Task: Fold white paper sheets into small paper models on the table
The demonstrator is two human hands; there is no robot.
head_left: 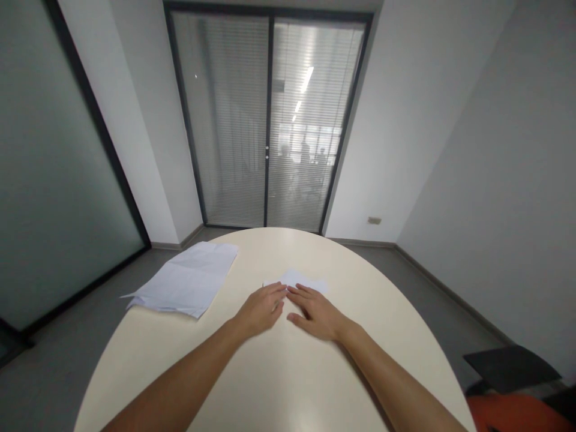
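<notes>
A small piece of white paper [294, 278], apparently folded, lies on the cream table [279, 384] in front of me. My left hand [261, 309] rests at its near left edge, fingers extended and reaching over it. From the right, my right hand [316, 313] lies flat with its fingertips on the paper's near edge, thumb apart from the fingers. The fingertips of both hands almost meet. Part of the paper is hidden beneath the fingers.
A stack of large white paper sheets [189, 279] lies at the table's left, one corner jutting past the edge. Beyond the table stands a glass partition with blinds [225, 120]. At the lower right is a chair with an orange seat [517, 414].
</notes>
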